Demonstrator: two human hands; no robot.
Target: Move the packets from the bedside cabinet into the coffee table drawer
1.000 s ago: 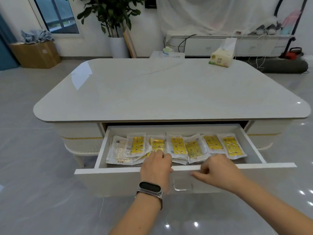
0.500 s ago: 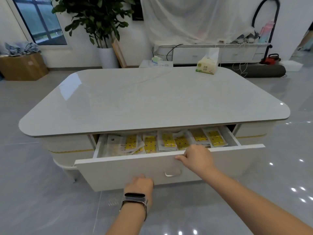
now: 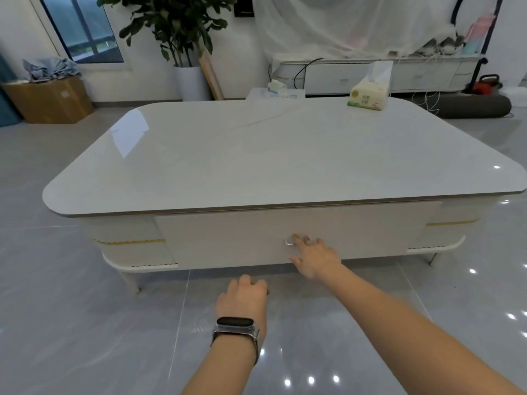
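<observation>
Two hands, both empty: my right hand (image 3: 315, 259) presses flat-fingered on the drawer (image 3: 285, 235), which sits flush; my left hand (image 3: 242, 297) hangs loosely curled. Packets are hidden, presumably inside. Closing looks finished; next, just let go.

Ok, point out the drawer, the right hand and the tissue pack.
drawer (image 3: 228, 238): head view, bare front panel.
right hand (image 3: 316, 259): head view, back of the hand.
tissue pack (image 3: 368, 96): head view, front face.

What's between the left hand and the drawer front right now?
Nothing but bare grey floor tile, in the head view. The left hand hangs short of the closed drawer front; the right hand touches it at the handle.
</observation>
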